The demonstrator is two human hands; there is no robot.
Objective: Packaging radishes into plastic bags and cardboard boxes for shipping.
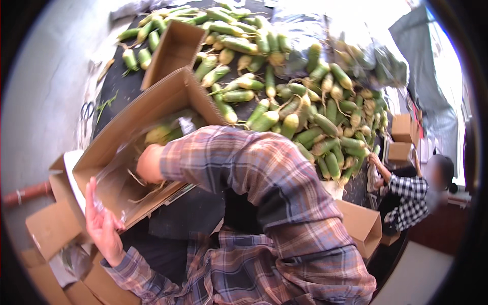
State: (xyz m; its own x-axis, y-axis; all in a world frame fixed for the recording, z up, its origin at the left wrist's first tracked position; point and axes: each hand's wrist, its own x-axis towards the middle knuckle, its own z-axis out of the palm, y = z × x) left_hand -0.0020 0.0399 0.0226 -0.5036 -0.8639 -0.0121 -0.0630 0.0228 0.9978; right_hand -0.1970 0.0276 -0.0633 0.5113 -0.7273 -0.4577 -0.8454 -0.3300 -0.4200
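A cardboard box [114, 124] lined with a clear plastic bag [113, 180] stands at the left in front of me. Inside it, at the far right end, lie a few green radishes [157, 134] with thin roots. My right hand [149, 163] reaches down into the box beside them, its fingers hidden, so what it grips does not show. My left hand [105, 226] is at the box's near left edge, fingers stretched out and apart, touching a loose piece of the plastic liner.
Many green radishes [264, 121] cover the dark table beyond. An empty box [173, 51] stands behind mine. Scissors [87, 110] lie at the left. Other cartons [53, 229] stand at the lower left and right [358, 223]. A person in a checked shirt [406, 198] reaches toward the pile.
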